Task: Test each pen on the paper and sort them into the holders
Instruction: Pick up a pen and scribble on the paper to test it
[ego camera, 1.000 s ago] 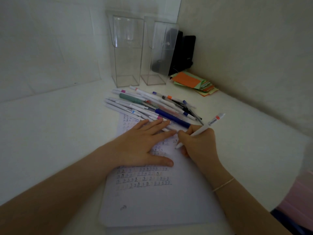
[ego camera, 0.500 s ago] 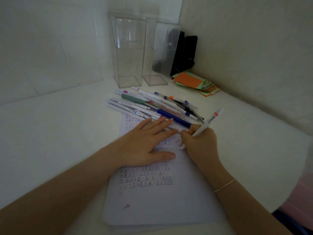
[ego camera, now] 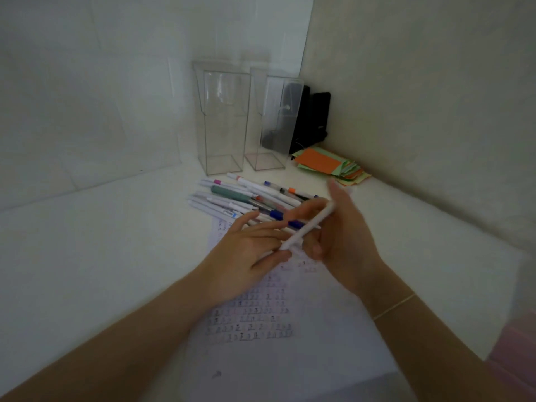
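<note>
A white desk (ego camera: 87, 242) sits dimly lit in a corner of pale walls (ego camera: 420, 82).

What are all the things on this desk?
Holders: two, clear, standing side by side in the back corner.
Loose pens: a pile, too overlapped to count, mixed colours, before the holders.
Paper: one white sheet with rows of test marks, under the hands.
Paper scraps: a stack, orange and green, right of the holders.
Black objects: behind the right holder, unclear.
White pen: one, gripped by the right hand.
Left hand: fingers touch the pen's lower end.
</note>
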